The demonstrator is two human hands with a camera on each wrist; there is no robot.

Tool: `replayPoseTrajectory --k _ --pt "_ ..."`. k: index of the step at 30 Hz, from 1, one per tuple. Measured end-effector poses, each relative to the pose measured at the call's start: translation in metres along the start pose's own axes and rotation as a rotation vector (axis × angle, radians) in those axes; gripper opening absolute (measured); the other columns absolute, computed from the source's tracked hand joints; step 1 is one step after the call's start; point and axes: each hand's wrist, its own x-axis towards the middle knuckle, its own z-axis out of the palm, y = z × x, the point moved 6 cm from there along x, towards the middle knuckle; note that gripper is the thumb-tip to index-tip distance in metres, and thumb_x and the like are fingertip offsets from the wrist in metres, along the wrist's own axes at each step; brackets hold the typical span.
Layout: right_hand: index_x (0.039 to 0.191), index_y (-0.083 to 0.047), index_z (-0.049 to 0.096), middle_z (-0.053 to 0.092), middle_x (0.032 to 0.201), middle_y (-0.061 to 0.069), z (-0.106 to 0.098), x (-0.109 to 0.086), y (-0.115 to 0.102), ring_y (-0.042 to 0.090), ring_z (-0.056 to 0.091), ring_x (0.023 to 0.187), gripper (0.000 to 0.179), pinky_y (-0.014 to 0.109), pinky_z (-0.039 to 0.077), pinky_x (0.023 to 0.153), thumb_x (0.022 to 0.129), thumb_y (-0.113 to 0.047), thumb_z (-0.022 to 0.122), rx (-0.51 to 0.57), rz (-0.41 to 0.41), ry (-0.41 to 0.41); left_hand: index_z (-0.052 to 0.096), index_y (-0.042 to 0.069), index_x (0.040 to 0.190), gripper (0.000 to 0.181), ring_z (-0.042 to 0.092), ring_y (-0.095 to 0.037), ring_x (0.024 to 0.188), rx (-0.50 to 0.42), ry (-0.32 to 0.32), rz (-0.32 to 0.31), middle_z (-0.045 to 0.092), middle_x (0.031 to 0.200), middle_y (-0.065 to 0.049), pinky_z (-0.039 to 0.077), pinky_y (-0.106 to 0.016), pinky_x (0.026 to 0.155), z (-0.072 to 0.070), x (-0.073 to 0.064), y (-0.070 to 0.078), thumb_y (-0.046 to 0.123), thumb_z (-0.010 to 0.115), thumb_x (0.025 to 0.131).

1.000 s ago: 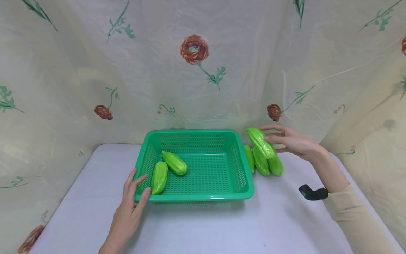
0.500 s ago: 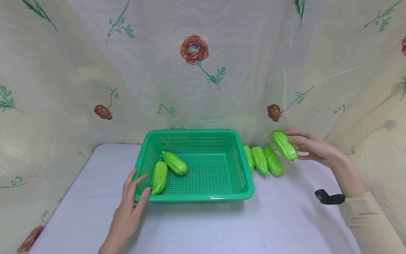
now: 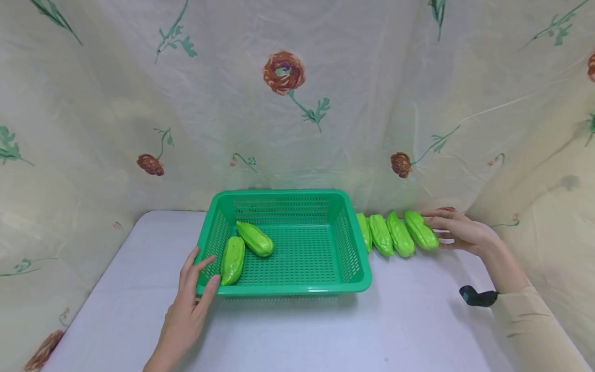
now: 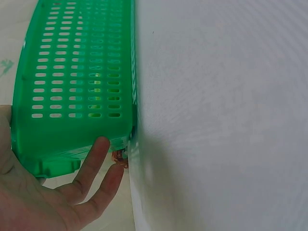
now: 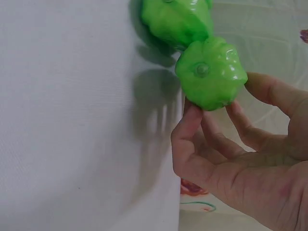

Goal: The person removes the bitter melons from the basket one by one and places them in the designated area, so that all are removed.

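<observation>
My left hand (image 3: 186, 310) holds the front left corner of a green plastic basket (image 3: 288, 290); in the left wrist view its fingertips touch the outer wall. Two glossy light-green bitter melons lie inside at the left: one bitter melon (image 3: 254, 238) slants, the other bitter melon (image 3: 233, 261) stands lengthwise by the left wall. Beyond the basket's right side, my right hand (image 3: 460, 230) pinches a bitter melon (image 3: 420, 230) between thumb and fingertips. That melon (image 5: 210, 74) is at the right end of a row; whether it bears on the table cannot be told.
To its left in the row are more bitter melons (image 3: 381, 235), the leftmost partly hidden by the basket's rim. A white cloth covers the table (image 3: 297, 336). Flower-patterned sheeting (image 3: 353, 103) hangs close behind the basket and along both sides.
My right hand has carried its bitter melon from above the others rightward, then lowered it to the row's right end. My left hand and the basket have stayed put.
</observation>
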Motion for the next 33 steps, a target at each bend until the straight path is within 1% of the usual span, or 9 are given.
replayPoseTrajectory --k 2,3,6,12,23,25,27,30,33 --pt "0.164 -0.005 0.031 0.043 0.136 -0.005 0.001 0.003 0.004 0.014 0.055 0.117 0.064 0.034 0.057 0.092 0.114 -0.038 0.052 -0.012 0.010 0.000 0.042 0.025 0.162 0.048 0.073 -0.026 0.109 0.002 0.000 0.004 0.011 0.183 0.000 0.058 -0.038 0.078 0.000 0.001 0.001 0.041 0.045 0.117" --pt "0.165 -0.003 0.028 0.046 0.135 -0.005 0.002 0.005 0.005 0.014 0.055 0.117 0.066 0.034 0.057 0.092 0.115 -0.038 0.051 -0.020 0.011 0.001 0.042 0.025 0.162 0.048 0.073 -0.026 0.109 0.004 0.001 0.004 0.011 0.183 0.000 0.058 -0.038 0.077 0.000 0.001 0.001 0.040 0.045 0.117" --pt "0.167 0.000 0.025 0.051 0.132 -0.004 0.002 0.009 0.007 0.015 0.055 0.117 0.068 0.034 0.056 0.092 0.115 -0.036 0.049 -0.037 0.012 0.017 0.042 0.026 0.162 0.048 0.074 -0.027 0.108 -0.001 0.004 0.001 0.011 0.183 0.001 0.058 -0.039 0.078 0.000 0.000 0.000 0.041 0.045 0.117" --pt "0.167 0.003 0.024 0.046 0.144 0.008 0.005 0.012 0.009 0.016 0.053 0.116 0.069 0.033 0.056 0.091 0.115 -0.034 0.048 -0.065 0.010 0.041 0.042 0.027 0.162 0.048 0.074 -0.026 0.107 -0.007 0.007 0.003 0.012 0.183 0.002 0.058 -0.038 0.077 0.000 0.000 0.001 0.044 0.044 0.117" --pt "0.167 0.003 0.024 0.046 0.134 0.003 0.008 0.012 0.010 0.018 0.049 0.114 0.068 0.035 0.056 0.088 0.115 -0.034 0.049 -0.052 0.014 0.044 0.042 0.028 0.162 0.049 0.073 -0.029 0.105 -0.014 0.001 -0.015 0.011 0.183 0.004 0.056 -0.037 0.073 0.001 0.000 -0.003 0.046 0.044 0.116" --pt "0.167 0.003 0.024 0.047 0.139 0.007 0.008 0.012 0.010 0.021 0.050 0.118 0.068 0.035 0.056 0.088 0.115 -0.034 0.048 -0.059 0.012 0.045 0.042 0.028 0.162 0.049 0.074 -0.029 0.105 -0.012 0.000 -0.019 0.011 0.183 0.004 0.056 -0.038 0.073 0.001 0.000 -0.003 0.045 0.044 0.116" --pt "0.167 0.004 0.024 0.045 0.147 0.016 0.009 0.011 0.010 0.027 0.050 0.125 0.069 0.035 0.056 0.089 0.115 -0.035 0.047 -0.068 0.008 0.045 0.042 0.028 0.162 0.049 0.074 -0.030 0.105 -0.010 0.002 -0.020 0.011 0.183 0.004 0.057 -0.039 0.073 0.001 0.000 -0.003 0.044 0.044 0.116" --pt "0.168 0.005 0.021 0.034 0.162 0.029 0.010 0.010 0.009 0.039 0.045 0.137 0.072 0.034 0.056 0.090 0.116 -0.039 0.044 -0.080 0.003 0.049 0.042 0.028 0.162 0.048 0.074 -0.030 0.106 -0.010 0.003 -0.021 0.011 0.183 0.005 0.057 -0.039 0.073 0.001 0.000 -0.003 0.044 0.044 0.117" --pt "0.168 0.006 0.018 0.026 0.167 0.033 0.010 0.009 0.010 0.044 0.041 0.142 0.075 0.034 0.056 0.090 0.116 -0.043 0.041 -0.075 0.005 0.057 0.042 0.028 0.162 0.049 0.074 -0.030 0.107 -0.013 0.002 -0.018 0.010 0.183 0.005 0.057 -0.039 0.073 0.000 0.000 -0.002 0.045 0.043 0.117"
